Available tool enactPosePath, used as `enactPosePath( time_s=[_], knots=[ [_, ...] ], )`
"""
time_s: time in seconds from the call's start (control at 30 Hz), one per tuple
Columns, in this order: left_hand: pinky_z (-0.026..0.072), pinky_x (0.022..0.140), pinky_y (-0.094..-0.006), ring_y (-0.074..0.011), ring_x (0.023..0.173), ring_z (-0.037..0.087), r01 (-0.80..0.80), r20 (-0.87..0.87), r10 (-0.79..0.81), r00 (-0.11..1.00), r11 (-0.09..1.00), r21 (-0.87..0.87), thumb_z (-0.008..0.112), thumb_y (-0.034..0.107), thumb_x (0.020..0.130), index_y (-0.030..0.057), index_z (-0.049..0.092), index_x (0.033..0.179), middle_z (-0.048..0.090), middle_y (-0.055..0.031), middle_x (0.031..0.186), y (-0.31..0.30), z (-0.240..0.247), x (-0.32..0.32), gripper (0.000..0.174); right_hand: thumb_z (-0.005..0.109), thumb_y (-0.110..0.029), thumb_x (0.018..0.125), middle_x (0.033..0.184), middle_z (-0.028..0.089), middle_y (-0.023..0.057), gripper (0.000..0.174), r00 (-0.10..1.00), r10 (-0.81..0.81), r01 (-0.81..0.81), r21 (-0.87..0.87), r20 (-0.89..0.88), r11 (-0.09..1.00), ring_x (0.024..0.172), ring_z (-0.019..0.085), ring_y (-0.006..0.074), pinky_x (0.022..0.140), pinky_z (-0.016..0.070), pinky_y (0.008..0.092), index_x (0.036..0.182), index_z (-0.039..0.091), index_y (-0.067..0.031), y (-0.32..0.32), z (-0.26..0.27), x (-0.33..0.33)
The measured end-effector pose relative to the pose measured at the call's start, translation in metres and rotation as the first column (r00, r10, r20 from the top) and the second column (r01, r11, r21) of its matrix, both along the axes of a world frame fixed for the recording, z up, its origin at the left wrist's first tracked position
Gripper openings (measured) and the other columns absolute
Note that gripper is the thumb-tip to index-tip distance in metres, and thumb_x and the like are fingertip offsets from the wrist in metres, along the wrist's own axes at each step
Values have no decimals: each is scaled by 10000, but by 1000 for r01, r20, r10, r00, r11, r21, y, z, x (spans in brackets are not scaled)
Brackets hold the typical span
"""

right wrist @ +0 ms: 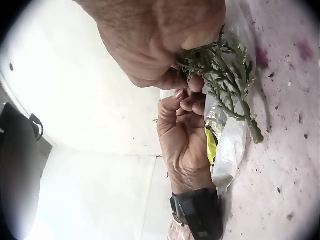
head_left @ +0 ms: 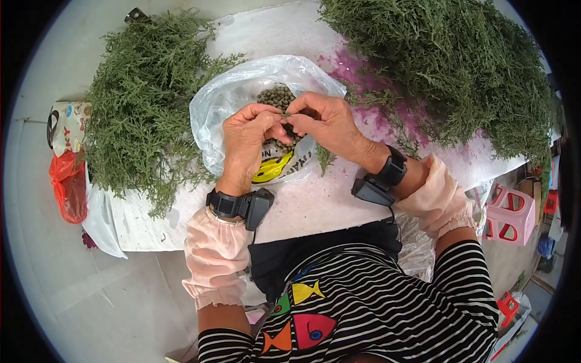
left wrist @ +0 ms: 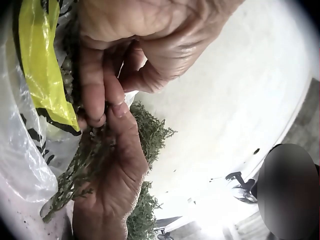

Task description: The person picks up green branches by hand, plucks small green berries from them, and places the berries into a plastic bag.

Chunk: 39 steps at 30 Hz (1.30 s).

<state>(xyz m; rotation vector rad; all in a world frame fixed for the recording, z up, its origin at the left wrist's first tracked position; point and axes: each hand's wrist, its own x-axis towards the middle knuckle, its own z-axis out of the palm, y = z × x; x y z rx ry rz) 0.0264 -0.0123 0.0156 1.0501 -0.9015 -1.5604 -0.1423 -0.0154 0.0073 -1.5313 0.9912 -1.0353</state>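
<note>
My right hand pinches a green conifer sprig, whose thick cut stem hangs out below the palm. Thumb and forefinger of my left hand meet the right fingertips and pinch the sprig's fine end; what small part lies between them is hidden. Both hands are held over an open clear plastic bag printed with yellow and black. Inside the bag lies a heap of small round green-brown cones, partly covered by the hands.
Cut conifer branches are piled left of the bag, and a larger branch pile covers the back right. The white tabletop has purple stains and scattered bits. A red plastic bag hangs at the left edge; a pink stool stands right.
</note>
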Motion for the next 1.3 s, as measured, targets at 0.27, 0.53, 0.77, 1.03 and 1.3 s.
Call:
enactPosePath(
  time_s=[0.27,0.53,0.77,1.03,1.3],
  knots=[
    [544,516,-333,-170,525,561,-1,-35,2,999,1000,12,521,-20,759,-79,603,809,588,-113,665,-2,-4,1,112,608,-40,799,709,583,-14,74,1000,0,-1,-57,-24,998,641,535,33,565,447,186,867,594,-14,1,-1,1],
    [514,495,-330,-172,520,550,-15,-81,13,997,999,-29,541,-1,750,-50,591,758,576,-93,656,2,12,6,70,640,-46,780,953,586,37,174,986,-100,26,-468,-134,884,762,534,66,643,448,182,947,600,-21,6,45,-31],
    [470,560,-323,-147,617,515,-35,-502,-22,865,994,-104,574,54,773,1,568,764,528,-51,657,1,77,25,55,653,-34,684,1174,512,152,396,766,-323,-77,-579,-555,812,977,538,286,835,437,351,1069,562,-14,11,81,-100],
    [475,599,-289,-181,652,519,-110,-636,-54,770,970,-216,554,-40,776,-43,550,814,564,-118,770,-8,169,61,39,611,-12,699,955,586,126,332,613,-311,-223,-536,-727,814,870,558,293,781,435,334,1029,575,-19,-3,42,-118],
    [537,734,-359,-210,715,582,-478,-395,334,856,803,-356,546,5,787,-42,535,922,585,-154,831,-66,183,184,144,553,-86,857,840,602,40,147,878,-388,229,-467,-280,854,707,532,123,626,423,240,976,593,-9,13,91,-121]
  ],
)
